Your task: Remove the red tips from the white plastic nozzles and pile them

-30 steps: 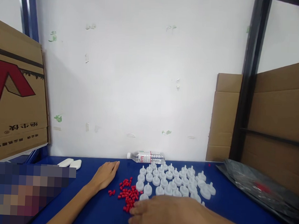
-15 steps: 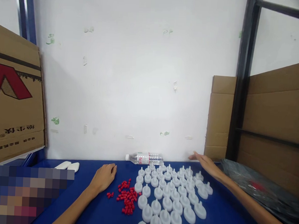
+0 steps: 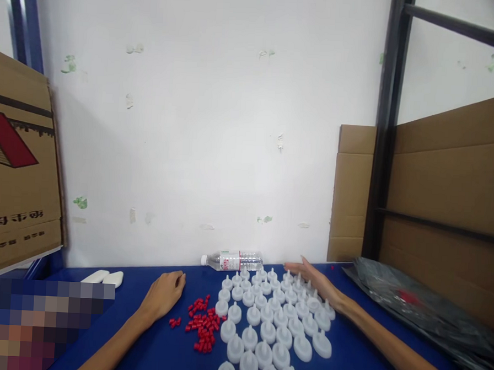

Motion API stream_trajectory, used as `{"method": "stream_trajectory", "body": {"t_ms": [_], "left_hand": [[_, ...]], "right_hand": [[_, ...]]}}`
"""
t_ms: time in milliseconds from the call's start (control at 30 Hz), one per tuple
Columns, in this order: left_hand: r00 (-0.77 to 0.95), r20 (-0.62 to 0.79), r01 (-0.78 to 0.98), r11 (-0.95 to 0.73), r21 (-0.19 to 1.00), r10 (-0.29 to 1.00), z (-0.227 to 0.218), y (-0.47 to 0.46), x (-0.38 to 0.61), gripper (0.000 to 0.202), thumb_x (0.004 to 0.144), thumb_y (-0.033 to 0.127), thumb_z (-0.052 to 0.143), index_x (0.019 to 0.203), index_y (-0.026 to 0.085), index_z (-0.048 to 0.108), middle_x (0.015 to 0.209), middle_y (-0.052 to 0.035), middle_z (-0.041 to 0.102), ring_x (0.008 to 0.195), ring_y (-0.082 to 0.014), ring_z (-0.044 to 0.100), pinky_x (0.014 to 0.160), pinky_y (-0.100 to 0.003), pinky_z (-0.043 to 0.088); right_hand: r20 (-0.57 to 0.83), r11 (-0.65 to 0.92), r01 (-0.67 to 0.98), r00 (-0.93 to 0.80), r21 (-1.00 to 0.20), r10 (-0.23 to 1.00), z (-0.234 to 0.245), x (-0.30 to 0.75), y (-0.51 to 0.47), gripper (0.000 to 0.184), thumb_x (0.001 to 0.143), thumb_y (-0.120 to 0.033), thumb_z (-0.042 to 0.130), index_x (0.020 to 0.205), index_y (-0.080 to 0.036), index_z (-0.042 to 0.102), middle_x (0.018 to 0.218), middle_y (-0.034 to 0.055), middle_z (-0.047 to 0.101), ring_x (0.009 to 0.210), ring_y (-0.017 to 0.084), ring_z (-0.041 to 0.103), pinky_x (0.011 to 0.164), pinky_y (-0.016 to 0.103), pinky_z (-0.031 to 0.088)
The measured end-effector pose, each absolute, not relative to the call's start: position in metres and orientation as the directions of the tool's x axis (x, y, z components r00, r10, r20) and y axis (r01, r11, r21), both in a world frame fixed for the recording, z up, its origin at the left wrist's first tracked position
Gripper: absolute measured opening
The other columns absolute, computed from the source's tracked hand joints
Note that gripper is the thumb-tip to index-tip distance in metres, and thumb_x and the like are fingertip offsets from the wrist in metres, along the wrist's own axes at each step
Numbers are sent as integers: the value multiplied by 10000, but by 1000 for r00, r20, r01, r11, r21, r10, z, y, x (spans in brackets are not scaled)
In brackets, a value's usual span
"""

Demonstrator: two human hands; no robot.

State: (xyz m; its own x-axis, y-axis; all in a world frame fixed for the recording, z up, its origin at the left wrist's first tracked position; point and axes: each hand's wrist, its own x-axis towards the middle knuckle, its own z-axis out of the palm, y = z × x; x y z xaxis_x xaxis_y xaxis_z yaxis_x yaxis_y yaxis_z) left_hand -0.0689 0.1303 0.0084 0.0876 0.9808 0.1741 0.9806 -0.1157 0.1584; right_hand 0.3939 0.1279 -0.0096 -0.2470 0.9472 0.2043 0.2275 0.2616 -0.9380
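Note:
Many white plastic nozzle caps (image 3: 268, 332), round bases with a thin spout upward, stand in a loose group on the blue tabletop (image 3: 138, 361). My right hand (image 3: 314, 279) is open, fingers stretched leftward along the back right edge of this group, its wrist beside the rightmost caps. I see nothing held in it. To the left of the white caps lies a scatter of small red caps (image 3: 204, 322). My left hand (image 3: 163, 294) rests on the table left of the red caps, back upward, fingers loosely bent and apart from the pieces, and appears to hold nothing.
A clear plastic bottle (image 3: 232, 261) lies on its side against the white wall. Two white oval items (image 3: 113, 279) lie at the back left. Cardboard boxes (image 3: 19, 189) flank the table. A dark plastic bag (image 3: 406, 309) covers the right side.
My right hand has moved left, from beyond the group's back right corner to alongside the back caps. My left hand stays put on the table. The view has shifted slightly right.

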Motion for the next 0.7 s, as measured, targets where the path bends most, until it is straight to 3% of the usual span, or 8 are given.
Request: {"method": "stream_trajectory", "body": {"t_ms": [167, 267, 367, 467, 533, 700], "left_hand": [[85, 174, 981, -113, 158, 981, 8, 132, -70, 334, 981, 355, 630, 1263, 178, 601, 1262, -92, 634, 1066, -238, 658, 890, -442, 574], [94, 184, 979, -124, 159, 978, 7, 133, -70, 340, 976, 362, 640, 1257, 174, 603, 1247, -88, 640, 1047, -229, 663, 880, -436, 578], [104, 213, 977, -140, 161, 971, 7, 134, -70, 248, 1027, 358, 541, 1101, 156, 663, 1080, -69, 704, 963, -214, 690, 857, -405, 566], [123, 252, 974, -166, 155, 960, 6, 135, -70, 411, 1073, 290, 324, 910, 176, 684, 929, -81, 748, 925, -244, 717, 823, -373, 525], [140, 265, 973, -182, 142, 954, 4, 136, -71, 431, 1057, 275, 289, 917, 184, 687, 957, -106, 761, 962, -270, 717, 822, -375, 506], [175, 262, 972, -209, 107, 949, 0, 137, -73, 449, 1035, 301, 269, 1077, 164, 694, 1044, -149, 756, 1056, -306, 692, 902, -415, 486]], "right_hand": [[229, 295, 360, -215, -885, 949, -10, 391, 134, 861, 968, -758, 100, 1321, -188, 642, 1352, 126, 653, 1312, 270, 564, 1155, 436, 359], [277, 281, 544, -91, -790, 956, -11, 410, 139, 884, 992, -673, -29, 1194, -182, 678, 1248, 139, 696, 1199, 281, 628, 1081, 444, 423], [317, 219, 748, -12, -626, 948, -15, 428, 139, 680, 1021, -656, 213, 936, -182, 694, 1010, 135, 728, 1021, 297, 664, 995, 476, 457], [318, 158, 882, -9, -444, 948, -21, 433, 138, 383, 1004, -516, 523, 953, -167, 673, 973, 70, 700, 942, 230, 663, 917, 448, 506], [314, 133, 930, -20, -342, 949, -24, 430, 139, 284, 1000, -428, 588, 1060, -161, 662, 1055, 55, 685, 951, 199, 662, 885, 423, 536], [303, 111, 981, -58, -161, 951, -22, 421, 139, 263, 999, -380, 605, 1142, -162, 648, 1135, 68, 673, 984, 206, 666, 874, 420, 560]]}}
